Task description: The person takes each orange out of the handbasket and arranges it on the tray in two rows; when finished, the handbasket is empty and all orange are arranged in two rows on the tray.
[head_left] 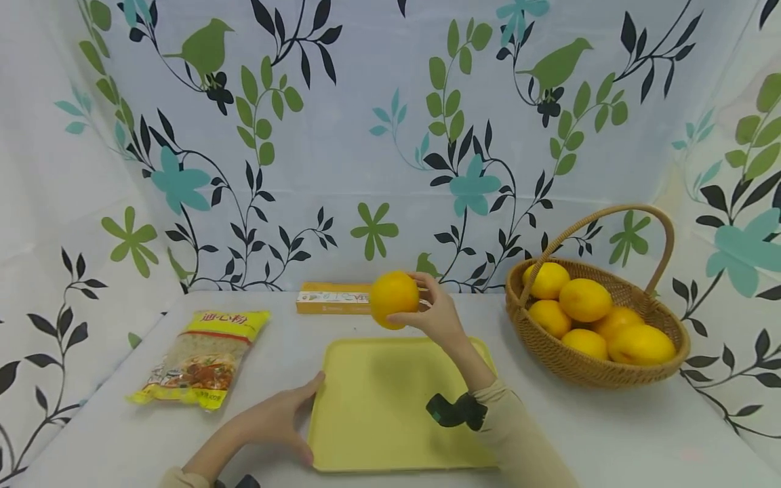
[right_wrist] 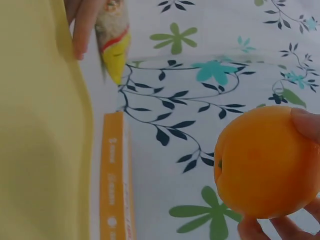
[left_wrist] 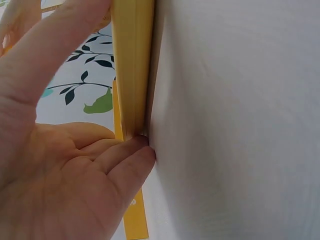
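Note:
My right hand (head_left: 438, 318) grips an orange (head_left: 392, 298) between thumb and fingers, held up above the far edge of the yellow tray (head_left: 372, 407). Seen from the right wrist, the orange (right_wrist: 267, 162) fills the lower right, with fingers under it. At the tray's left side rests my left hand (head_left: 271, 423), thumb and fingers spread along the rim. The left wrist view shows those fingers (left_wrist: 127, 165) touching the tray's edge (left_wrist: 132, 65) near the tabletop. My right forearm hides part of the tray's right side.
To the right stands a wicker basket (head_left: 567, 373) with a tall handle, holding several lemons (head_left: 584, 300) and other yellow fruit. A yellow-ended bag of pasta (head_left: 204, 359) lies on the left. Behind the tray is an orange-and-white box (head_left: 332, 298), against a patterned cloth backdrop (head_left: 342, 135).

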{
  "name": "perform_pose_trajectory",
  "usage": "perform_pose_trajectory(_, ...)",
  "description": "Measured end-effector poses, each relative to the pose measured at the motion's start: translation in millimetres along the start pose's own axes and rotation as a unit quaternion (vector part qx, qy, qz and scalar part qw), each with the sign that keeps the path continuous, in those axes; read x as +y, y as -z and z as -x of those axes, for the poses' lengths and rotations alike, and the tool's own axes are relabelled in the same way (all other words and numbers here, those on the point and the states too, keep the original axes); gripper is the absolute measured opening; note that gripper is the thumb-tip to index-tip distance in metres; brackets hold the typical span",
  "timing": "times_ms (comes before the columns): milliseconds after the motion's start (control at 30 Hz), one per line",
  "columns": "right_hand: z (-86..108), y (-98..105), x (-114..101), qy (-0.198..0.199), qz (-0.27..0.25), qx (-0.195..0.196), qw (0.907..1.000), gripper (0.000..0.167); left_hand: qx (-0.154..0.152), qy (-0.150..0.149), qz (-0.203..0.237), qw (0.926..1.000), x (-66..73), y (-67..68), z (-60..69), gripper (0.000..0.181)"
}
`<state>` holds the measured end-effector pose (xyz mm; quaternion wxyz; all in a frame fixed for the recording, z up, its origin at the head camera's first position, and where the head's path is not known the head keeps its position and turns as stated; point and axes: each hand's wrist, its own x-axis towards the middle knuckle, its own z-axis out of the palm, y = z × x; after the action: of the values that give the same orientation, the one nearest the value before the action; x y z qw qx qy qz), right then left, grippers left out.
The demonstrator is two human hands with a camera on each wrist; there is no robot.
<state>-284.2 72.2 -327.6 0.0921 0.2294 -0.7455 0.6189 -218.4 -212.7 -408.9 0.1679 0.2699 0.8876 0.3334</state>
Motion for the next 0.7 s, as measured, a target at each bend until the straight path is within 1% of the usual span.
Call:
perform_pose_trajectory(100,-4.2,-20,8,-0.008,0.005,-0.019,0.9998,0.069,0.011,-0.001,-0.006,0.9999,-0.4,3.8,2.6,0.118)
perform_pose_trajectory(167,-4.6,-31,10,-0.022,0.002,-0.034,0.9992,0.069,0.014,-0.005,-0.010,0.9998,-1.1,4.9,4.0,0.117)
perform_pose_trajectory(233,-2.1,-39,6,-0.029,0.009,-0.042,0.9987,0.067,0.015,-0.013,-0.011,0.9997,-1.7,5.1,4.9,0.116)
perform_pose_trajectory(300,0.7,-46,0,-0.028,0.017,-0.048,0.9983,0.065,0.016,-0.012,-0.011,0.9997,-2.1,5.1,5.3,0.116)
perform_pose_trajectory(333,0.0,-50,3,-0.029,0.024,-0.049,0.9981,0.064,0.017,-0.012,-0.010,0.9997,-2.4,5.3,5.3,0.116)
perform_pose_trajectory(400,-2.8,-57,11,-0.025,0.045,-0.049,0.9975,0.063,0.018,-0.009,-0.010,0.9998,-2.6,5.8,4.9,0.116)
perform_pose_trajectory(533,-11.9,-70,47,-0.039,0.066,-0.060,0.9952,0.064,0.017,-0.018,-0.012,0.9996,-2.8,4.2,3.5,0.114)
perform_pose_trajectory(633,-11.0,-75,57,-0.049,0.083,-0.068,0.9930,0.064,0.020,-0.027,-0.016,0.9993,-2.4,1.9,1.4,0.111)
perform_pose_trajectory(700,-11.1,-76,63,-0.047,0.091,-0.074,0.9920,0.065,0.023,-0.022,-0.018,0.9994,-1.7,1.7,0.2,0.111)
